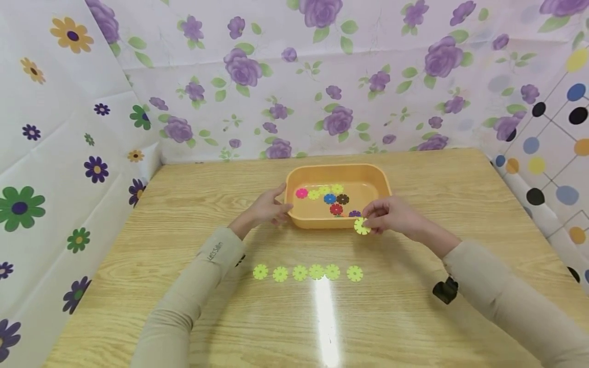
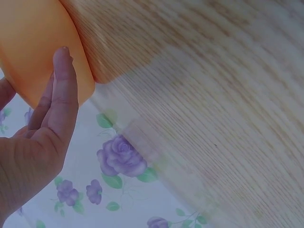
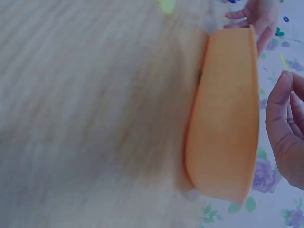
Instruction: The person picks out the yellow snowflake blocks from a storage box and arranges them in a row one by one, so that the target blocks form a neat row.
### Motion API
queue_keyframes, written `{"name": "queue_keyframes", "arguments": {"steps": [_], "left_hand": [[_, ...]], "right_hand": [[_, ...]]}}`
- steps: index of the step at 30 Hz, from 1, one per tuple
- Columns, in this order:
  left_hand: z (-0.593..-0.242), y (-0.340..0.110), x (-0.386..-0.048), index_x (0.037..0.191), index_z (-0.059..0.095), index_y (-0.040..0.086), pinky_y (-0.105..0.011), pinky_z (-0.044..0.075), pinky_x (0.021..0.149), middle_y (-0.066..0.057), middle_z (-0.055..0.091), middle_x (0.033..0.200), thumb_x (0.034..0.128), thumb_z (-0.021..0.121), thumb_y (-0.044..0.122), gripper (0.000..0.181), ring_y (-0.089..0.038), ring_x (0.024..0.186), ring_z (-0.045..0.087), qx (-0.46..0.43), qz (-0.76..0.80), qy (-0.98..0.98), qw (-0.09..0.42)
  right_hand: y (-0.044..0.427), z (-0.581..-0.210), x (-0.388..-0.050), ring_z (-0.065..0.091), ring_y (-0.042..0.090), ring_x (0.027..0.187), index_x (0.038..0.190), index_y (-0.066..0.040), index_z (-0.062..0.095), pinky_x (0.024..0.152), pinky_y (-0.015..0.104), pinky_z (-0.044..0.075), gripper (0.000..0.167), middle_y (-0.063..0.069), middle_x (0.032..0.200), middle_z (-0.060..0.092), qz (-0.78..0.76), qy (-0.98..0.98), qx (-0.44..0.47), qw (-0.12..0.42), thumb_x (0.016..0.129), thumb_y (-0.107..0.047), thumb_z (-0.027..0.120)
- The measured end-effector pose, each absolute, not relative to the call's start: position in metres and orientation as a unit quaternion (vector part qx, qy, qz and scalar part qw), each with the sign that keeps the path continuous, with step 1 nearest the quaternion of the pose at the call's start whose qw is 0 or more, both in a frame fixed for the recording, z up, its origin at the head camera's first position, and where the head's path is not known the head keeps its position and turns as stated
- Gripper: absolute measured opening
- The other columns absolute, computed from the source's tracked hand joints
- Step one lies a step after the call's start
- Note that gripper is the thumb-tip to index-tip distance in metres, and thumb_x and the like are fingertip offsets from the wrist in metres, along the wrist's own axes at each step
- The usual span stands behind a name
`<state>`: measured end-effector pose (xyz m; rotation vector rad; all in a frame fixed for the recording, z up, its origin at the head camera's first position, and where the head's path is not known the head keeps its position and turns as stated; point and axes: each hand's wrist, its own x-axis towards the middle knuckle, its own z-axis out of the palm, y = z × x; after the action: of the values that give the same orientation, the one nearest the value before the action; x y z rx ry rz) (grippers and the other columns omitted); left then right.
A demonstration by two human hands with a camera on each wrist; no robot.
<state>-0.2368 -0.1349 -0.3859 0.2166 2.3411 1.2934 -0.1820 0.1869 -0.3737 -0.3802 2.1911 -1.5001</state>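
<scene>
An orange plastic tub (image 1: 340, 223) stands on the wooden table with notched plastic discs lying in it: pink (image 1: 301, 193), blue (image 1: 330, 199), brown (image 1: 342, 199), red (image 1: 336, 209), purple (image 1: 354, 214) and a few yellow ones (image 1: 337, 189). At the tub's left end, my left hand (image 1: 269, 207) rests against the wall, its fingers nearly straight in the left wrist view. Over the front right rim, my right hand (image 1: 388, 217) pinches a yellow notched disc (image 1: 361, 226) between thumb and fingers. In the right wrist view that disc (image 3: 283, 61) appears edge-on.
Several yellow discs (image 1: 299, 273) lie in a row on the table (image 1: 395, 312), nearer than the tub. A light glare (image 1: 326, 322) falls just in front of them. Flowered sheets (image 1: 276, 76) hang behind the table and at the left; a dotted one (image 1: 552, 153) hangs at the right.
</scene>
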Motion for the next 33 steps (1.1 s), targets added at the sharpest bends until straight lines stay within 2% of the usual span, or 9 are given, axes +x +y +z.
{"name": "queue_keyframes", "arguments": {"steps": [10, 18, 28, 33], "left_hand": [[-0.386, -0.138, -0.237, 0.147, 0.008, 0.013, -0.043, 0.053, 0.067, -0.024, 0.063, 0.099, 0.0926, 0.054, 0.017, 0.071, -0.036, 0.088, 0.062, 0.089, 0.470, 0.846, 0.233], [-0.386, -0.136, -0.238, 0.147, 0.008, 0.014, -0.045, 0.052, 0.068, -0.022, 0.063, 0.099, 0.0922, 0.055, 0.017, 0.072, -0.034, 0.087, 0.063, 0.086, 0.474, 0.845, 0.232], [-0.386, -0.134, -0.238, 0.147, 0.008, 0.013, -0.046, 0.052, 0.068, -0.024, 0.062, 0.102, 0.0920, 0.055, 0.016, 0.072, -0.037, 0.090, 0.062, 0.085, 0.472, 0.846, 0.231], [-0.384, -0.135, -0.238, 0.147, 0.007, 0.012, -0.049, 0.051, 0.072, -0.027, 0.061, 0.105, 0.0923, 0.054, 0.014, 0.072, -0.040, 0.092, 0.060, 0.081, 0.475, 0.842, 0.242]], "right_hand": [[0.195, -0.413, -0.166, 0.059, 0.018, 0.064, 0.093, 0.007, 0.060, 0.059, 0.032, 0.052, 0.017, 0.010, 0.072, 0.062, -0.531, 0.781, -0.169, 0.282, 0.082, -0.004, 0.064], [0.203, -0.432, -0.156, 0.056, 0.014, 0.060, 0.091, 0.010, 0.059, 0.056, 0.027, 0.051, 0.012, 0.011, 0.069, 0.060, -0.515, 0.758, -0.199, 0.348, 0.082, 0.002, 0.060], [0.205, -0.424, -0.160, 0.057, 0.016, 0.058, 0.090, 0.004, 0.063, 0.054, 0.030, 0.051, 0.010, 0.013, 0.070, 0.061, -0.476, 0.786, -0.228, 0.323, 0.081, -0.001, 0.062], [0.204, -0.410, -0.168, 0.056, 0.017, 0.061, 0.095, 0.004, 0.063, 0.056, 0.032, 0.050, 0.014, 0.016, 0.078, 0.062, -0.477, 0.793, -0.237, 0.298, 0.084, -0.005, 0.061]]}}
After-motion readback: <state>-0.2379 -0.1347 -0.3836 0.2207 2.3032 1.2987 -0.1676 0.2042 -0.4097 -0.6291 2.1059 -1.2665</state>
